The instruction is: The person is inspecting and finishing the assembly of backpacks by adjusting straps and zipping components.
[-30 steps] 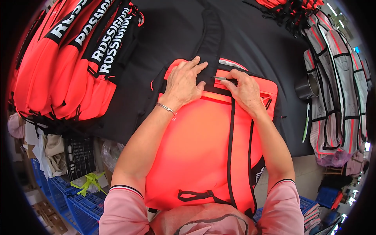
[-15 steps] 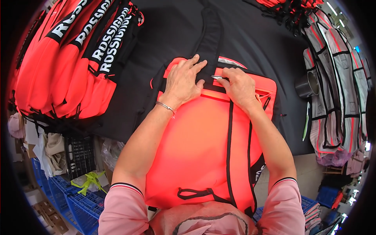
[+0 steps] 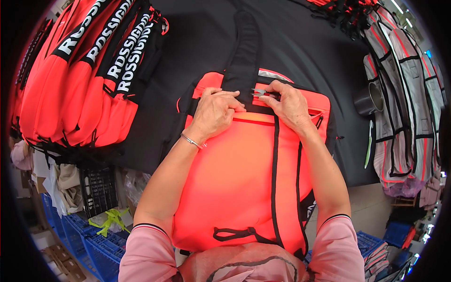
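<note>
A bright red-orange backpack (image 3: 225,174) with black trim lies before me, its lower part against my body. A padded black shoulder strap (image 3: 244,44) runs from its top edge away over the table. My left hand (image 3: 215,114) is closed at the strap's base, fingers curled onto the black fabric; the fingertips are partly hidden. Just right of the strap, my right hand (image 3: 287,102) grips small thread snips (image 3: 259,92). The snips' blades point left, slightly apart, close to the strap's edge. Below both hands a zipper seam (image 3: 253,118) crosses the bag.
Several finished red bags (image 3: 70,94) are stacked on the left of the black-covered table (image 3: 197,33). On the right are a metal cup (image 3: 368,99), a thin pale green-and-white tool (image 3: 369,143) and grey panels with red stripes (image 3: 399,94). Blue crates (image 3: 96,244) stand below left.
My left hand has gone from flat with spread fingers to curled, a little lower on the strap. The snips in my right hand now show parted blades. The strap has shifted slightly left.
</note>
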`<state>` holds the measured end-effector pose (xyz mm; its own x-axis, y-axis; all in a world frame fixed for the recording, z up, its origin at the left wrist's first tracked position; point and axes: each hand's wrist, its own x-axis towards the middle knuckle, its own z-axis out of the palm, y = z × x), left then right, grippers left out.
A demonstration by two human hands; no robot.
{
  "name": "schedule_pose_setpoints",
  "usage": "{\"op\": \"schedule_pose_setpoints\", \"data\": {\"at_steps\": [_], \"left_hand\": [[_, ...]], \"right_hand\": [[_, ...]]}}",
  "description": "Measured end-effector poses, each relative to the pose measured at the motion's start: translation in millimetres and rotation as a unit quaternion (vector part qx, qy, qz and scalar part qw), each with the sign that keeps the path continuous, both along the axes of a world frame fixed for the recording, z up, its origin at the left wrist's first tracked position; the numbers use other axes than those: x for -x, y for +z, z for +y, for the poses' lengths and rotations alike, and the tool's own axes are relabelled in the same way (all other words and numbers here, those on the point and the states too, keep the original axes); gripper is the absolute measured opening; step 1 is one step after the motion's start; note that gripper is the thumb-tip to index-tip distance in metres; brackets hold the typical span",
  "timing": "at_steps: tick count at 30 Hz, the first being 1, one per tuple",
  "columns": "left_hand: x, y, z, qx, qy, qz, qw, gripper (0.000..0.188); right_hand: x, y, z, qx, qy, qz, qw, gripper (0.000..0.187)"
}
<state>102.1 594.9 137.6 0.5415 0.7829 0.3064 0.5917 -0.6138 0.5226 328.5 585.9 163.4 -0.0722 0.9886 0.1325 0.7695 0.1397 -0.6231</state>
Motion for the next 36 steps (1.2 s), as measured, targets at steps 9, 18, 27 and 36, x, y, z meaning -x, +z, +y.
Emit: {"op": "schedule_pose_setpoints", "data": {"at_steps": [9, 18, 27, 36], "left_hand": [[-4, -4, 4, -0.021, 0.02, -0.024, 0.999, 0.024], [-5, -4, 2, -0.029, 0.028, -0.027, 0.999, 0.027], [-6, -5, 5, -0.045, 0.03, -0.031, 0.998, 0.02], [-9, 0, 3, -0.064, 0.033, -0.011, 0.997, 0.029]], "right_hand": [[5, -2, 2, -0.087, 0.045, -0.105, 0.99, 0.021], [2, -3, 4, -0.054, 0.036, -0.062, 0.996, 0.021], [4, -13, 9, -0.163, 0.077, -0.168, 0.969, 0.017], [-11, -13, 20, 0.051, 0.07, 0.295, 0.951, 0.016]]}}
